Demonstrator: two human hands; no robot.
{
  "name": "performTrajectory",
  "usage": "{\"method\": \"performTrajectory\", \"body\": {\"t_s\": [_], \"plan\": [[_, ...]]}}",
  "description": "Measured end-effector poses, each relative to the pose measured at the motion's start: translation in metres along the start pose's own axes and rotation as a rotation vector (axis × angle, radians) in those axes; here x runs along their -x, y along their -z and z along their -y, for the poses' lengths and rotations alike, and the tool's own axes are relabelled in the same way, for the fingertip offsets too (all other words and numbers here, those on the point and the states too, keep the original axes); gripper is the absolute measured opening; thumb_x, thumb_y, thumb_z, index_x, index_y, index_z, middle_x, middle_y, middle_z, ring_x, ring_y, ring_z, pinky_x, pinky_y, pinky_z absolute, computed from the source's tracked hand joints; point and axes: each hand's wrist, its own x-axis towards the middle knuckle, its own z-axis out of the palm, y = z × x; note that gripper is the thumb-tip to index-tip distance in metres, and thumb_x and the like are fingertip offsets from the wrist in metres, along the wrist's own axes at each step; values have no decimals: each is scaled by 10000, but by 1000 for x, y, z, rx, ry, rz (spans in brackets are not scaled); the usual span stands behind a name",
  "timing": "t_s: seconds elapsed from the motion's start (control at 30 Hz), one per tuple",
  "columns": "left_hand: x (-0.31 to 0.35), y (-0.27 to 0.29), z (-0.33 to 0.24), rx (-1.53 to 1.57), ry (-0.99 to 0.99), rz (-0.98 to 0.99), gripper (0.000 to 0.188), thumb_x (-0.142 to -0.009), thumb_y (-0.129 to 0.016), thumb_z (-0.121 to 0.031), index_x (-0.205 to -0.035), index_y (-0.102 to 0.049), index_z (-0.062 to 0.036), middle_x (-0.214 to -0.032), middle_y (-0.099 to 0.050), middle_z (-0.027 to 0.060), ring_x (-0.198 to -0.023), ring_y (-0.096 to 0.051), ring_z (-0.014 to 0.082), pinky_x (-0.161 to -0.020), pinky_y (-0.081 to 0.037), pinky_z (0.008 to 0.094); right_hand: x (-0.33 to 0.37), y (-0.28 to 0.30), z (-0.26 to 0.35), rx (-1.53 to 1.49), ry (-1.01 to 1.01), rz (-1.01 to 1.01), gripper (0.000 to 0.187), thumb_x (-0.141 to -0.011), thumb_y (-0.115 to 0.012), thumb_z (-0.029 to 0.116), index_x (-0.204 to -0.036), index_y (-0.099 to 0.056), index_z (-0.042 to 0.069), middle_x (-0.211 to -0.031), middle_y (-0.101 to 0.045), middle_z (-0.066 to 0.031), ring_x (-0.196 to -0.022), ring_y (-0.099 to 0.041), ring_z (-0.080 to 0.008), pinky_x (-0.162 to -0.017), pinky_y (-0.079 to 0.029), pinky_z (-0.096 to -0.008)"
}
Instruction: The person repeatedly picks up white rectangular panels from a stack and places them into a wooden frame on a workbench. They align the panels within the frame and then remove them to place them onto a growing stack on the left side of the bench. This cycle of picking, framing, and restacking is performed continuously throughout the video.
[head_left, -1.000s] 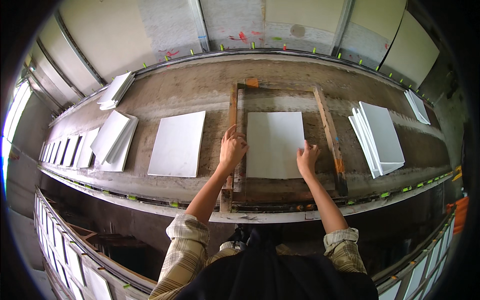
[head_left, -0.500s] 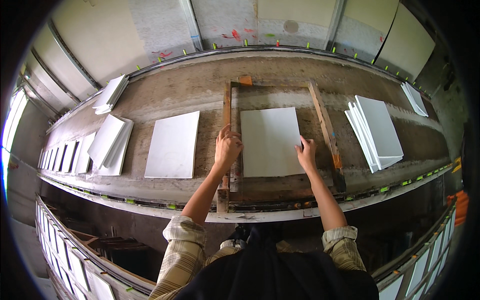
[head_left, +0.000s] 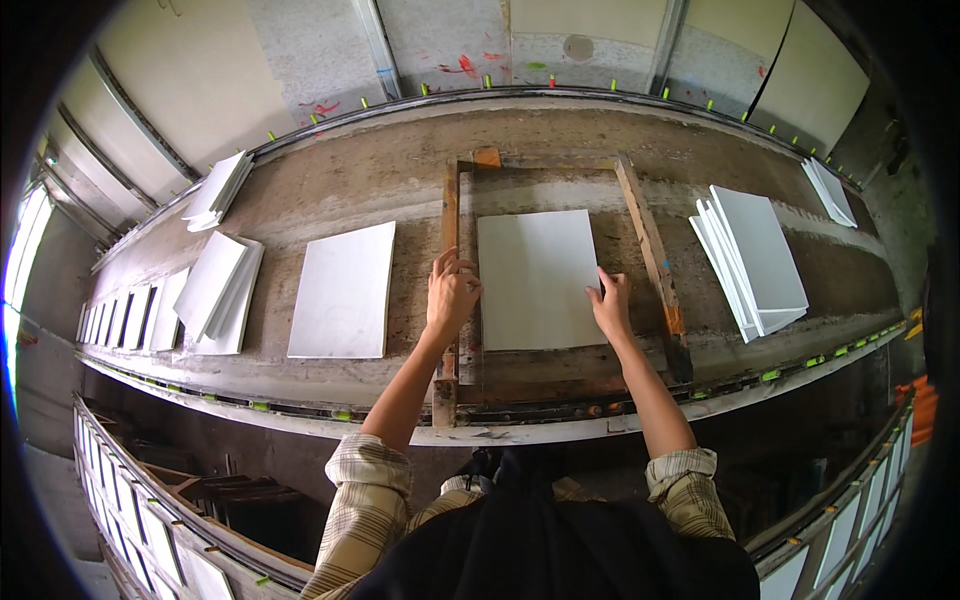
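A smooth, matt, paper-like white sheet (head_left: 537, 275) lies within a worn wooden frame (head_left: 648, 232), its bars scuffed and paint-stained, on a rough, streaked brown tabletop (head_left: 350, 175) edged by a dark metal-looking rail (head_left: 590, 95) with glossy, plastic-looking green tabs (head_left: 487, 82). Woven plaid cloth forms the rolled sleeves (head_left: 365, 490), beside a matt black fabric garment (head_left: 560, 545). Behind, dull metal uprights (head_left: 375, 45) divide flat, matt wall panels (head_left: 190, 75).

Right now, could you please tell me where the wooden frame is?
In the head view, the wooden frame lies just right of centre on the long brown table, around a white sheet, with the left hand at its left side.
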Motion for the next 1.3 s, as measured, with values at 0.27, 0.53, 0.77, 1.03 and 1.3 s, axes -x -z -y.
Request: {"method": "performTrajectory", "body": {"t_s": [0.27,0.53,0.77,1.03,1.3], "plan": [[2,3,-4,-37,-6,20,29,-666,-709,-107,-681,-689,-93,-1095,-577,20,-1246,-340,272,-980,-335,443,1,4,4,39,-19,-8,460,-749,-684,121,-1170,-529,19,-983,-455,-167,-952,-425,-340,-843,-358,-448],[1,2,-5,-28,20,-11,34,-649,-700,-103,-678,-697,-85,-1101,-571,10,-1221,-361,256,-976,-323,433,-4,1,6,0,-42,-29,415,-759,-678,130,-1141,-560,17,-969,-475,-156,-950,-433,-333,-846,-358,-443],[0,1,-1,4,3,-31,62,-639,-722,-122,-683,-696,-88,-1103,-569,6,-1216,-356,255,-966,-334,438,-2,2,9,24,-26,-30,423,-772,-673,150,-1147,-550,-3,-973,-476,-160,-946,-437,-329,-848,-361,-440],[6,-2,-4,-103,-26,22,91,-671,-705,-157,-744,-697,-102,-1127,-548,15,-1252,-309,282,-1021,-259,486,6,2,20,347,55,-9,433,-832,-601,196,-1202,-493,-1,-1068,-445,-156,-1004,-410,-333,-877,-345,-479],[18,-12,-21,-408,-28,178,237,-814,-556,-214,-994,-638,-83,-1253,-448,118,-1309,-208,325,-1059,-159,540,9,8,30,429,63,52,483,-862,-539,209,-1258,-402,-32,-1149,-417,-178,-1044,-395,-339,-902,-322,-513]]}}
